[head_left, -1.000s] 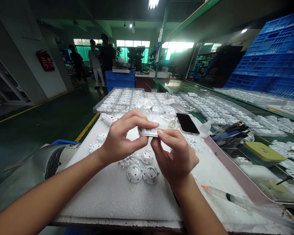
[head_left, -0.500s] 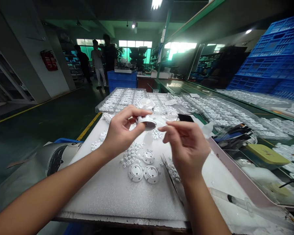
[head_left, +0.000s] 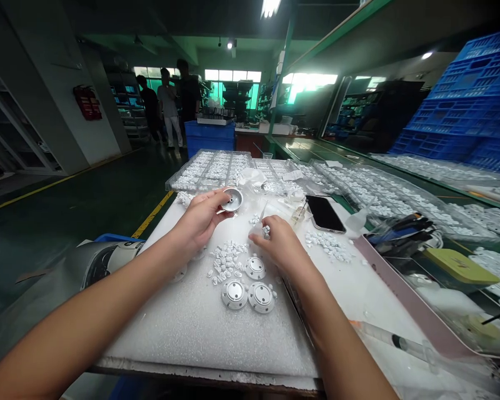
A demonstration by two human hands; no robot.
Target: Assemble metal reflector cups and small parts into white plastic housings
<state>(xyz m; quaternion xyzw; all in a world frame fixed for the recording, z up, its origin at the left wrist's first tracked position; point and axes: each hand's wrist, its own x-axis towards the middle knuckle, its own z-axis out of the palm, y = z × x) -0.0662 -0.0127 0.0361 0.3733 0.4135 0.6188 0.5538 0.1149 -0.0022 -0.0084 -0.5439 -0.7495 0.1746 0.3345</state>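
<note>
My left hand [head_left: 200, 220] grips the rim of a small round white part [head_left: 233, 201], tilted so its hollow inside with a central post faces me. Lower and to the right, my right hand [head_left: 278, 239] has its thumb and fingers closed around a small translucent dropper bottle [head_left: 257, 228] with a pointed tip. Three round white discs [head_left: 234, 293] with dark holes lie on the white foam sheet [head_left: 183, 333]. Beside them is a pile of small white pieces [head_left: 225, 260]. Tweezers [head_left: 294, 300] are partly hidden under my right forearm.
A phone [head_left: 325, 213] lies beyond my right hand, near more small pieces [head_left: 328, 245]. At right are a syringe [head_left: 394, 339], a pink-edged tray [head_left: 400, 289] and a yellow lid [head_left: 461, 265]. Clear trays [head_left: 210, 169] of white parts line the back. Several people [head_left: 169, 105] stand far off.
My left hand has turned the round part so its hollow side faces me, moving slightly left. My right hand has moved left and forward and taken hold of the dropper bottle, uncovering the phone.
</note>
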